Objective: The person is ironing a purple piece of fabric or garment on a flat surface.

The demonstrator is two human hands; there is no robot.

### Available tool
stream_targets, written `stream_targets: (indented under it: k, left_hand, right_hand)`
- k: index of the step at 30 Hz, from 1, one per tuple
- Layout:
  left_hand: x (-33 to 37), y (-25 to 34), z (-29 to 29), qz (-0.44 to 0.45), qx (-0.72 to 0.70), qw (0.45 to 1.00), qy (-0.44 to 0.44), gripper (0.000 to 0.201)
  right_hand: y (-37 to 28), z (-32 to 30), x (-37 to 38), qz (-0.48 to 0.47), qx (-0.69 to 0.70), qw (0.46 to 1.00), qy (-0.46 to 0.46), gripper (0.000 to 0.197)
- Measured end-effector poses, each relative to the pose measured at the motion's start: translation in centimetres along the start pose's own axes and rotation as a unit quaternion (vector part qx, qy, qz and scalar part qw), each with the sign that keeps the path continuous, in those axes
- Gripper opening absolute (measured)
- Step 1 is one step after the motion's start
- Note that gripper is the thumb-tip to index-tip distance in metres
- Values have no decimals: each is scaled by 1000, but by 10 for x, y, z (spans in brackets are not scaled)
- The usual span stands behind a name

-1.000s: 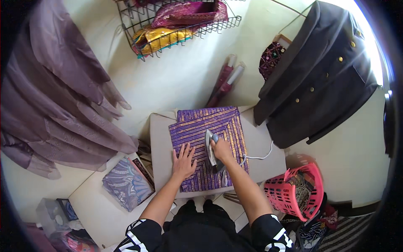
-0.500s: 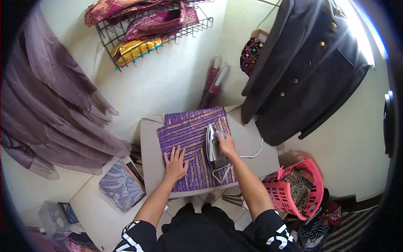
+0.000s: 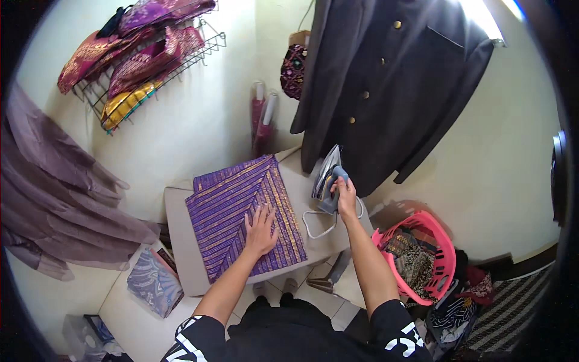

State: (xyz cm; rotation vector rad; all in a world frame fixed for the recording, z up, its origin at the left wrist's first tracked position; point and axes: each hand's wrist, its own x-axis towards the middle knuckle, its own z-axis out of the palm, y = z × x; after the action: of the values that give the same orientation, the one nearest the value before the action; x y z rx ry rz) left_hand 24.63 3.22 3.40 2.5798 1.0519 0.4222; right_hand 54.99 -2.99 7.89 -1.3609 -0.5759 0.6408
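Note:
A folded purple cloth with gold stripes (image 3: 235, 193) lies flat on the pale ironing surface (image 3: 184, 259). My left hand (image 3: 261, 231) rests on its lower right part, fingers spread and palm down. Off the cloth to the right, my right hand (image 3: 345, 196) is wrapped round the handle of a grey clothes iron (image 3: 329, 181). The iron stands tilted with its tip toward the wall, and its white cord (image 3: 319, 234) loops beside the cloth. Whether its heel touches the surface I cannot tell.
A dark jacket with gold buttons (image 3: 386, 84) hangs close behind the iron. To the right stands a pink laundry basket (image 3: 446, 259) of clothes. Folded grey-blue cloth (image 3: 154, 280) lies at left, below a hanging mauve garment (image 3: 60, 199). A wire rack (image 3: 187, 63) holds fabrics.
My right hand has carried the iron off the cloth to the right and tilted it up. My left hand has slid rightward over the cloth. The view has turned right.

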Motion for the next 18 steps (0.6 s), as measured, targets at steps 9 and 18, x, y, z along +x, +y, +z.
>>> stream_targets:
  k: [9,18]
  left_hand:
    - [22,41,18,5,-5,1000,-2,70]
    - [15,41,18,-25,1,1000,12,71]
  right_hand:
    - [18,-7,12,-26,-20,998,-57,35]
    - [49,-6,11,-26,2,998,-49,26]
